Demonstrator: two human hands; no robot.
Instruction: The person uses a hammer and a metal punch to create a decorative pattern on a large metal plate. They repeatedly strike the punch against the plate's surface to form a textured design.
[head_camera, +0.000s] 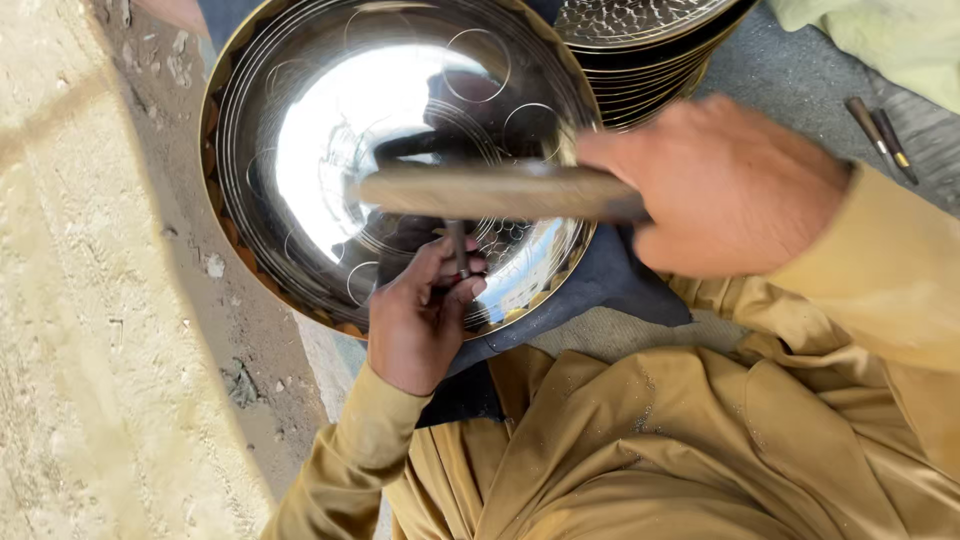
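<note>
Left hand pinching thin punch upright against polished metal bowl, steadying its tip; right hand wrapped around blurred hammer handle above.

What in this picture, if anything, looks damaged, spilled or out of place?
Nothing stands out. The left hand holds a thin punch on the shiny metal bowl; the right hand grips a hammer.
</note>
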